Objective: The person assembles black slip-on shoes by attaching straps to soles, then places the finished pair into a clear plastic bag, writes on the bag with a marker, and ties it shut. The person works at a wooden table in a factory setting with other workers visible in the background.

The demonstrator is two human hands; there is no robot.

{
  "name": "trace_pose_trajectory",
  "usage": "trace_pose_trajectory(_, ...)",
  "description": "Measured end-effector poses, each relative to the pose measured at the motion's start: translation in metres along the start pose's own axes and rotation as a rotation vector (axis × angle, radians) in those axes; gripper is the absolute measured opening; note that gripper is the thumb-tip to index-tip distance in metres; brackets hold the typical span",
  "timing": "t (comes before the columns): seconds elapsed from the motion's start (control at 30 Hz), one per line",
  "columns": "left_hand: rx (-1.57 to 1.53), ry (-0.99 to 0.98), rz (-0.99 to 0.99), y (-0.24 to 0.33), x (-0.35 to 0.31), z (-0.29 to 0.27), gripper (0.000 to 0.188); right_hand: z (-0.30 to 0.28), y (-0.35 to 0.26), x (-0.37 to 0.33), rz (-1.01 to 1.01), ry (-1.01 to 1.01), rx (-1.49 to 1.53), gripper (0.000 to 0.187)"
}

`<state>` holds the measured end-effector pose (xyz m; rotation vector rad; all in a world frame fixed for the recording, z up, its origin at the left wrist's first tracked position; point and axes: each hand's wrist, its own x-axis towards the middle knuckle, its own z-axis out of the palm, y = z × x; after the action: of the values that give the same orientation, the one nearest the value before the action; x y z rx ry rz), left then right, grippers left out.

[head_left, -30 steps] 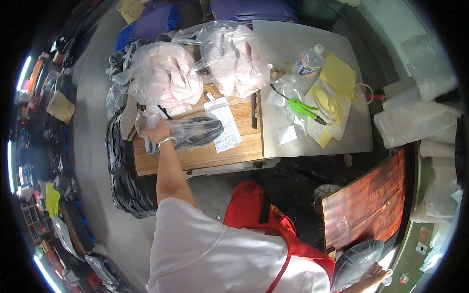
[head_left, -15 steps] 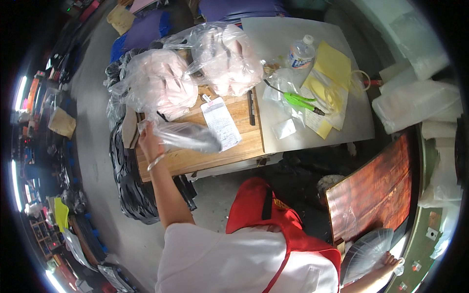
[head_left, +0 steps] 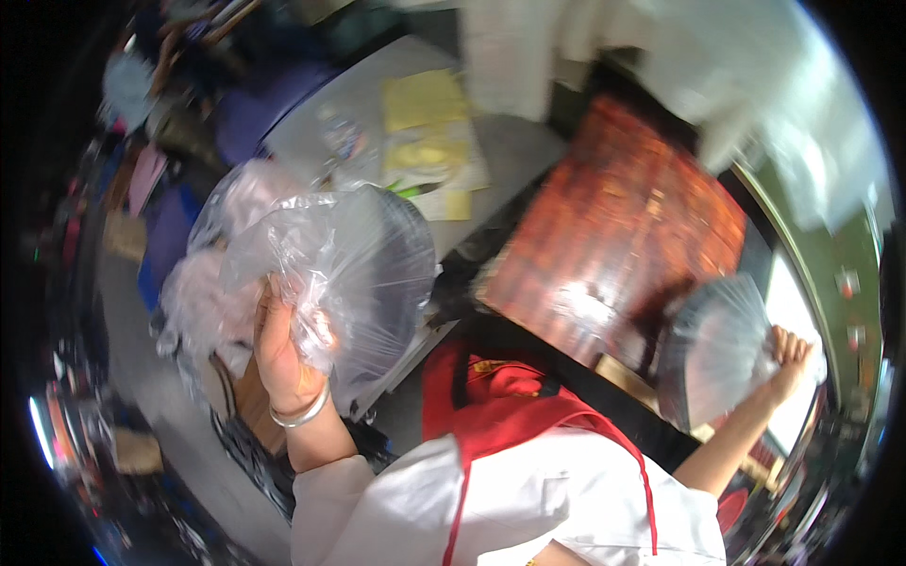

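Observation:
My left hand [head_left: 280, 354], a silver bangle at its wrist, is closed round the gathered part of a clear plastic bag [head_left: 373, 274]. A dark, curved-edged thing lies inside that bag; its kind cannot be made out. Out to the right, my right hand [head_left: 789, 358] grips the bunched end of a second clear plastic bag [head_left: 713, 354]. This one also holds something dark-edged and rounded. Both bags hang in the air, the left one in front of the work table and the right one beside a glossy reddish-brown wooden surface [head_left: 623, 217].
Pale pink things in clear bags [head_left: 203, 292] rest on the table behind my left hand. Yellow papers [head_left: 425, 99], a clear bottle [head_left: 342, 132] and a green-handled tool [head_left: 408, 191] lie on the grey tabletop [head_left: 316, 108]. A green frame [head_left: 807, 236] stands along the right.
The view has turned to the right, bringing the reddish-brown surface to the middle. My left hand has lifted its bag off the table. My right hand and its bag are higher in view.

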<state>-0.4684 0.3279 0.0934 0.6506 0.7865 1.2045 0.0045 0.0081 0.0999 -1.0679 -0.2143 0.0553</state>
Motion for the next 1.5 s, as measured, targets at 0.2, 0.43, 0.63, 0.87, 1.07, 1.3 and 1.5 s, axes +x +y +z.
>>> trace_pose_trajectory(0.2, 0.009, -0.379, -0.293, -0.099, -0.033, 0.154, 0.019, 0.032, -0.005, -0.027, -0.121, -0.163, 0.129, 0.048)
trace_pose_trajectory(0.43, 0.450, -0.951, -0.172, -0.224, -0.071, 0.284, 0.013, -0.002, 0.034, -0.007, 0.099, -0.214, 0.108, 0.044)
trace_pose_trajectory(0.63, 1.035, -1.240, 1.006, -0.208, -0.100, 0.330, 0.010, -0.016, 0.031, 0.000, 0.118, -0.685, -0.139, 0.093)
trace_pose_trajectory(0.87, 0.882, -1.582, 0.931, -0.202, -0.092, 0.340, 0.017, -0.009, 0.058, -0.018, -0.012, -0.891, -0.252, 0.053)
trace_pose_trajectory(1.07, 0.949, -1.156, 0.430, -0.265, -0.014, 0.349, 0.089, -0.009, 0.065, -0.048, 0.283, -0.463, -0.164, 0.011)
trace_pose_trajectory(1.3, 0.480, -1.431, -0.217, -0.315, -0.019, 0.306, 0.037, 0.006, 0.051, -0.047, 0.224, -0.256, -0.242, 0.008)
trace_pose_trajectory(1.5, 0.279, -1.512, -0.019, -0.296, -0.057, 0.278, 0.060, 0.020, 0.055, -0.041, 0.221, -0.429, -0.367, 0.021)
